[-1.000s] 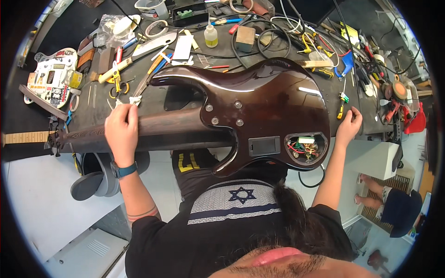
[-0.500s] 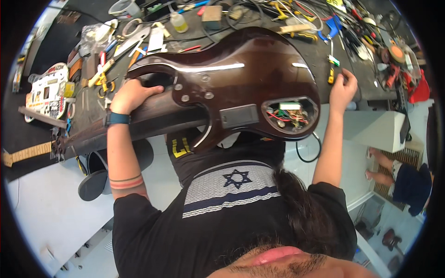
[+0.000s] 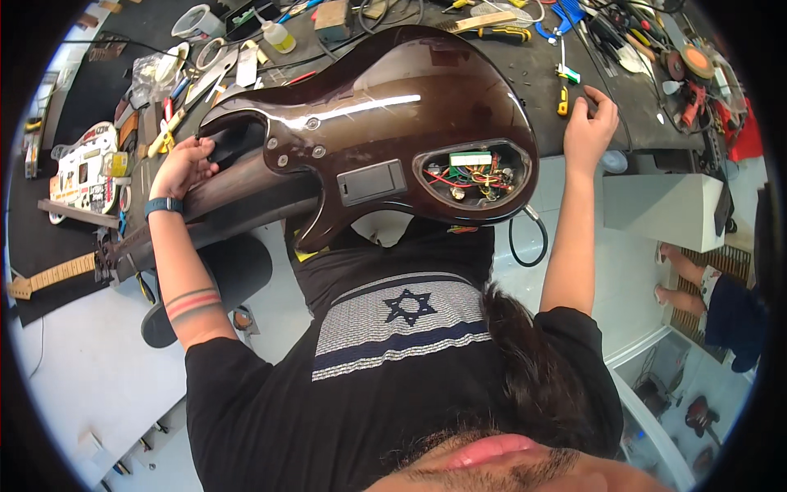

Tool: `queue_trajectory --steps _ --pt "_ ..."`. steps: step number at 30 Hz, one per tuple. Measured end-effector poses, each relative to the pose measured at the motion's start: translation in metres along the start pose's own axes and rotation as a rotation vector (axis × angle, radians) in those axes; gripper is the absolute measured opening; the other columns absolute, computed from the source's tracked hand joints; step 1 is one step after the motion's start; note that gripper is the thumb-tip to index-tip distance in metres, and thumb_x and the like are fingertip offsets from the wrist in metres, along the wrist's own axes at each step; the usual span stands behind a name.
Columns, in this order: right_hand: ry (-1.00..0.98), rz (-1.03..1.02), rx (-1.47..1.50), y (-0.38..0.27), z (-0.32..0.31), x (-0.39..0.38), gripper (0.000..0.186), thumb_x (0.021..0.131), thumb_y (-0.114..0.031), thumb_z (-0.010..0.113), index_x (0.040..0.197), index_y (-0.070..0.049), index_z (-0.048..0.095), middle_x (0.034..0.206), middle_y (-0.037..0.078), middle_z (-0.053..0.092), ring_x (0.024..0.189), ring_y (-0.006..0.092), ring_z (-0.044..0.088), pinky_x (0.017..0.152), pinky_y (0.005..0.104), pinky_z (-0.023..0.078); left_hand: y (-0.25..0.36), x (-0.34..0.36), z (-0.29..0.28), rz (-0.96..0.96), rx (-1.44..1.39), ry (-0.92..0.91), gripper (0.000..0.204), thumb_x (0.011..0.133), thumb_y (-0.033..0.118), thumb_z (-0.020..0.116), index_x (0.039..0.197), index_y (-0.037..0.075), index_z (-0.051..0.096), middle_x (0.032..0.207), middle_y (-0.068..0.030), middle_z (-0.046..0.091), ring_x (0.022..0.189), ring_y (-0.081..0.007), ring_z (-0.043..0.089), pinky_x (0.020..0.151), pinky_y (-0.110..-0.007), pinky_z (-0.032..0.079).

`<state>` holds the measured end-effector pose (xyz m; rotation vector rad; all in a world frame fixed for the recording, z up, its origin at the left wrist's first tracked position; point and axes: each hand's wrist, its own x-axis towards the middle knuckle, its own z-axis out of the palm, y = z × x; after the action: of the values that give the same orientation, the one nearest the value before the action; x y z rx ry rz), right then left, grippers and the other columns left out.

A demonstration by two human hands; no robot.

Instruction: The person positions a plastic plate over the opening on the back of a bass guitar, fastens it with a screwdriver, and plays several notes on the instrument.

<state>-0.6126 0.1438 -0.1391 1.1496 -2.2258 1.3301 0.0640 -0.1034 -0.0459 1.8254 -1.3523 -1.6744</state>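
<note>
A glossy dark brown electric guitar (image 3: pixel 361 131) lies face down along the bench's near edge, its dark neck (image 3: pixel 238 193) running left. In the back of the body, an uncovered control cavity (image 3: pixel 475 176) shows a green board and coloured wires; a closed black hatch (image 3: pixel 371 182) sits beside it. My left hand (image 3: pixel 185 168) is over the neck near the body's horn, fingers loosely curled and apart; any contact underneath is hidden. On the right, my right hand (image 3: pixel 592 123) rests at the bench edge, empty, fingers apart, close to a small yellow-handled tool (image 3: pixel 563 100).
A black cable (image 3: pixel 543 246) loops from the body's lower edge. Behind lie a dropper bottle (image 3: pixel 279 37), a wooden block (image 3: pixel 332 20) and a yellow-black screwdriver (image 3: pixel 504 34). A white pickguard (image 3: pixel 86 172) and a light guitar neck (image 3: pixel 57 273) are at left. Another person's legs (image 3: pixel 684 283) show right.
My left hand has loosened from lying across the neck, its fingers now curled upward. My right hand's fingers have spread a little. The whole view has shifted; the guitar stays in place.
</note>
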Motion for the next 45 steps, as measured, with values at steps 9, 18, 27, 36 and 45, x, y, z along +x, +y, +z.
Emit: queue_trajectory --steps 9,18,27,36,45 --pt "0.025 0.026 0.099 0.012 0.003 0.005 0.026 0.101 -0.011 0.071 0.126 -0.004 0.075 0.127 0.014 0.07 0.12 0.0311 0.064 0.099 0.041 0.055 0.0 -0.021 -0.053 0.301 0.124 0.404 0.027 0.109 0.012 0.067 0.135 0.01 0.075 0.094 0.0088 0.065 0.078 -0.0049 0.058 0.07 -0.022 0.048" --pt "-0.068 0.208 0.524 0.042 0.006 0.018 0.046 0.109 -0.016 0.071 0.147 0.006 0.059 0.146 0.019 0.062 0.139 0.0276 0.06 0.12 0.0411 0.046 -0.001 -0.091 -0.059 0.917 0.38 1.15 0.026 0.107 0.017 0.075 0.123 -0.003 0.079 0.104 -0.011 0.08 0.087 -0.0172 0.072 0.082 -0.034 0.058" --pt "-0.148 0.055 0.805 -0.131 -0.076 -0.025 0.029 0.116 -0.014 0.055 0.139 0.003 0.063 0.123 0.017 0.073 0.126 0.0299 0.068 0.122 0.045 0.046 -0.103 -0.212 -0.032 1.103 -0.196 1.28 0.028 0.121 0.024 0.052 0.106 0.004 0.064 0.096 -0.0039 0.064 0.089 -0.017 0.061 0.085 -0.032 0.051" --pt "-1.7 -0.47 1.288 -0.403 -0.031 -0.3 0.107 0.108 -0.049 0.066 0.179 0.004 0.006 0.188 0.024 0.008 0.174 0.037 0.012 0.139 0.0487 0.012 -0.187 -0.232 0.092 0.986 -0.63 0.721 0.037 0.123 0.03 0.044 0.095 0.007 0.052 0.082 -0.0022 0.05 0.069 -0.0091 0.046 0.064 -0.027 0.039" --pt "-1.678 -0.098 1.518 -0.468 -0.024 -0.348 0.092 0.118 -0.058 0.036 0.178 0.006 0.008 0.188 0.027 0.005 0.175 0.0401 0.005 0.139 0.0477 0.008 -0.201 -0.242 0.142 0.961 -0.369 0.792 0.085 0.12 0.059 0.033 0.18 0.003 0.012 0.187 -0.0193 0.015 0.173 -0.0359 0.014 0.139 -0.049 0.013"
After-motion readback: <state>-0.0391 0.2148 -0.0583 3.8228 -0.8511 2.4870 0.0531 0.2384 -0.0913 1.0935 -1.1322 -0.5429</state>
